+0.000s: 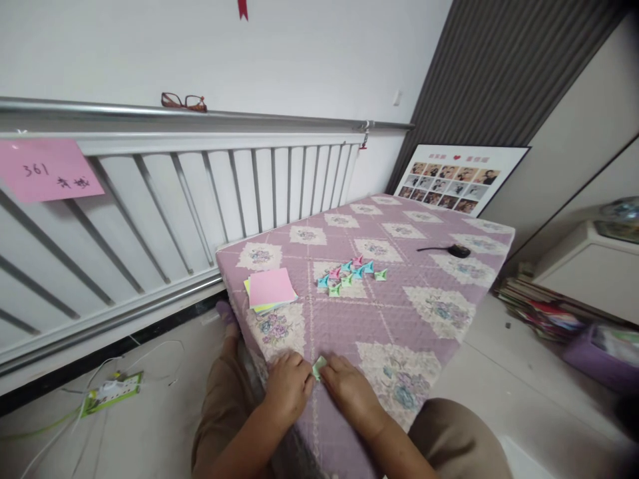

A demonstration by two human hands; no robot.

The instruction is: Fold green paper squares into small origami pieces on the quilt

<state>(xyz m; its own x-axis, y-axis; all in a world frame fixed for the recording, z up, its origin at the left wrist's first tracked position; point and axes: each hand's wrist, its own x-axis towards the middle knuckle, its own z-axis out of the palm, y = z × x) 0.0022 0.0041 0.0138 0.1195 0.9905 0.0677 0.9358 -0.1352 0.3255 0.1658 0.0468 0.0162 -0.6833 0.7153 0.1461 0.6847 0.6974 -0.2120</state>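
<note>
A small folded piece of light green paper [318, 367] lies at the near end of the table, between my two hands. My left hand [289, 384] holds its left side with curled fingers. From the right, my right hand [348, 391] presses on the same paper, fingertips together. Further up the cloth stands a group of several small folded paper shapes, among them a blue one [323, 281], a pink one [358, 261] and a green one [381, 275]. To their left sits a stack of square paper sheets [272, 289], pink on top with yellow and blue edges showing beneath.
A purple flowered cloth [344, 319] covers the table. Towards its right edge lies a black rounded object [458, 251] with a thin tail. A white radiator [259, 186] runs along the left, with glasses [184, 102] on its pipe. A power strip [114, 392] lies on the floor.
</note>
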